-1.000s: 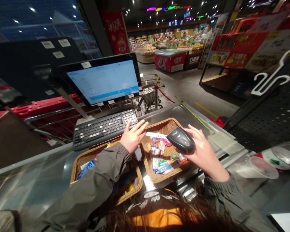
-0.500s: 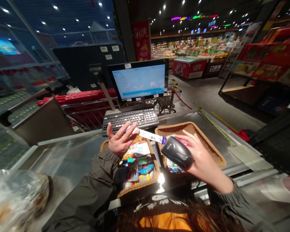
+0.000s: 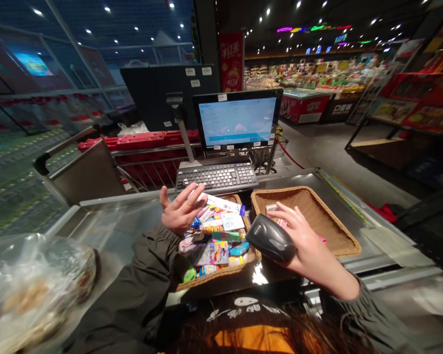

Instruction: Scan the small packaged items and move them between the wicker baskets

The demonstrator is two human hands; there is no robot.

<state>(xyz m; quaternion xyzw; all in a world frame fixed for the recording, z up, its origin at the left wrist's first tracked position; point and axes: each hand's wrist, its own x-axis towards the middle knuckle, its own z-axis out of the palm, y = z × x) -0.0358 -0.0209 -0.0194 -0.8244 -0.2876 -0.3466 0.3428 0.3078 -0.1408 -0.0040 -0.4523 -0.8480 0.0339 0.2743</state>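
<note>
My left hand (image 3: 179, 211) holds a long white packet (image 3: 223, 203) between its fingers, above a wicker basket (image 3: 221, 276) full of several small colourful packets. My right hand (image 3: 299, 236) grips a black barcode scanner (image 3: 271, 238), whose head points toward the packet. That hand hovers over the near left corner of a second wicker basket (image 3: 317, 216), which holds a few small items mostly hidden behind the hand. Both baskets sit on a steel checkout counter (image 3: 110, 226).
A keyboard (image 3: 217, 176) and a lit screen (image 3: 238, 120) stand behind the baskets. A clear plastic bag of goods (image 3: 29, 290) lies at the near left. Red shopping baskets (image 3: 140, 140) and a trolley are beyond the counter. Shelves stand at the right.
My view swung left. My left hand lifted the white packet out of the right basket and carried it over the left basket. The scanner hand stayed beside it.
</note>
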